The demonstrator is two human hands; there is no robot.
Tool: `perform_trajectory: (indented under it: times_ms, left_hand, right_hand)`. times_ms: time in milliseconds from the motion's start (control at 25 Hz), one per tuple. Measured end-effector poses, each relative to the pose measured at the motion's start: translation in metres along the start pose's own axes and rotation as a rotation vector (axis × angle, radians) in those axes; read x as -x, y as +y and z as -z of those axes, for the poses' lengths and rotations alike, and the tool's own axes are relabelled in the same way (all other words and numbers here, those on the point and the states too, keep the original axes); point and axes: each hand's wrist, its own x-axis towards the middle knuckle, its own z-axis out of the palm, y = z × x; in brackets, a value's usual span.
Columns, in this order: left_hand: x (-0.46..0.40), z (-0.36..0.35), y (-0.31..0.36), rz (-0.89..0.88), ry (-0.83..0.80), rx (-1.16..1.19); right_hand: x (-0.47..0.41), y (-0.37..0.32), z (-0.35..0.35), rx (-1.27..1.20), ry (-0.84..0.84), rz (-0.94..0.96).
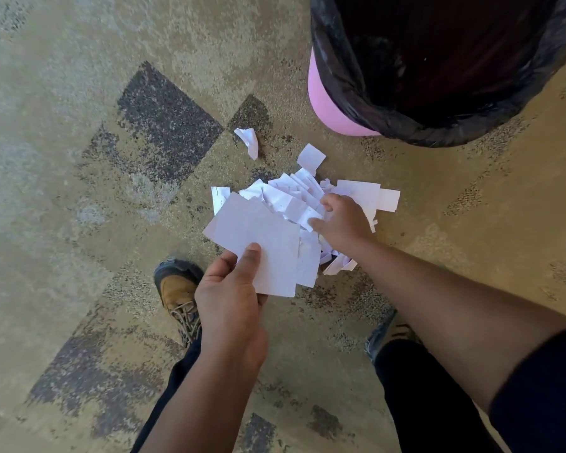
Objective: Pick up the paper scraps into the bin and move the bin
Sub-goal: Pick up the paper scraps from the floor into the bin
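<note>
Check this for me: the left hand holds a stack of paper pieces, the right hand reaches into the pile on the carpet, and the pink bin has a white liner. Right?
Not quite. The head view shows the pink bin has a black liner, not white. The rest stands: left hand holds the stack; right hand reaches into the pile.

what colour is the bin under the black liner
Pink, seen on the bin wall in the head view.

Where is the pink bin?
In the head view the pink bin stands on the carpet at the upper right, just beyond the pile of paper scraps.
</note>
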Motion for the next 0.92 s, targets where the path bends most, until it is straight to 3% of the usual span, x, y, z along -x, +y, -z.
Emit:
perform_trajectory:
  times_ms: [120,200,360,480,560,760,920]
  left_hand:
    - [-0.001,0.003,0.005,0.028,-0.008,0.001]
    - [-0.003,0.004,0.006,0.044,-0.008,-0.005]
    - [-0.006,0.005,0.007,0.079,-0.025,-0.025]
    - [-0.005,-0.001,0.009,0.101,-0.081,-0.035]
    - [-0.002,-0.004,0.011,0.091,-0.122,-0.052]
    - [0.008,-0.010,0.020,0.017,-0.226,-0.085]
    - [0.026,-0.019,0.034,-0.152,-0.269,-0.099]
  right_hand:
    - [-0.022,-0.009,-0.014,0.154,0.000,0.027]
    - [-0.026,-0.012,-0.016,0.123,0.016,-0.032]
    - [0.013,-0.030,0.002,-0.323,0.043,-0.115]
    - [0.070,-0.047,0.031,-0.751,-0.150,-0.183]
    - [0.100,-0.052,0.044,-0.848,-0.263,-0.175]
    - [0.129,-0.069,0.070,-1.090,-0.329,-0.152]
    - [0.143,-0.091,0.087,-1.092,-0.360,0.041]
